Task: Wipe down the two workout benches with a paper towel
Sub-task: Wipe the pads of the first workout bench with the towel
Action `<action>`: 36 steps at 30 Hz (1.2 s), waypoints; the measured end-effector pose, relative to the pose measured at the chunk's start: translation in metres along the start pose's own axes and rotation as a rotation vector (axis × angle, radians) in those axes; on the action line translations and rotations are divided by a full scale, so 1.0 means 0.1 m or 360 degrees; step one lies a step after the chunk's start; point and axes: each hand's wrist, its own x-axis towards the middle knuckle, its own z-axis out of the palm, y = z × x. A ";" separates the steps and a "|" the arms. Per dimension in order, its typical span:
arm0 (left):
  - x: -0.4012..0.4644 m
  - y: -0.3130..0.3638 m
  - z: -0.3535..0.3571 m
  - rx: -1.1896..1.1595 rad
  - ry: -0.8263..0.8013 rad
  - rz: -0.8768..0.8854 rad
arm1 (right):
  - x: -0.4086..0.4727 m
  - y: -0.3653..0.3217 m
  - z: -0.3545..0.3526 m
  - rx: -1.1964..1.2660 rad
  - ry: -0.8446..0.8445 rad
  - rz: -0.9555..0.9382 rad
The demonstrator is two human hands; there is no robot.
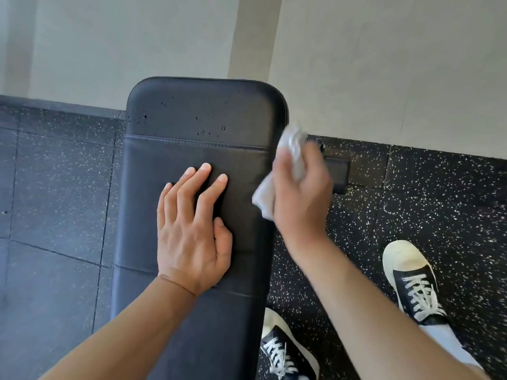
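Black padded workout bench [192,127], droplets near its far end, left hand [192,229] spread flat on the surface, right hand [301,193] blurred at the bench's right edge, fingers gripping a crumpled paper towel [266,196], black-and-white sneakers [414,283] on speckled rubber floor [452,201]

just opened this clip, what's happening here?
A person is cleaning a black padded workout bench from its right side. The left hand rests flat on the pad, fingers straight, as if bracing. The right hand grips a crumpled white paper towel at the bench's right edge; it is motion-blurred, so contact with the pad is unclear. Small dark specks show on the far section of the pad near the wall. Only one bench is in view.
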 end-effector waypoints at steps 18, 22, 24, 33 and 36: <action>0.01 0.01 -0.03 0.0014 0.0018 0.0011 | 0.95 -0.40 -0.23 -0.1075 -0.0798 -0.1259; 0.01 0.02 -0.04 0.0015 0.0025 0.0012 | 1.08 -0.67 0.35 -0.1208 -0.0739 -0.1297; 0.01 0.02 -0.05 0.0017 0.0016 0.0007 | 1.09 -0.82 0.73 -0.1220 -0.0766 -0.1379; 0.02 0.03 -0.06 0.0024 -0.0018 0.0001 | 0.79 -1.03 1.61 -0.1288 -0.1121 -0.1741; 0.02 0.02 -0.06 0.0026 -0.0002 0.0006 | 0.80 -0.92 1.18 -0.1123 -0.1176 -0.1833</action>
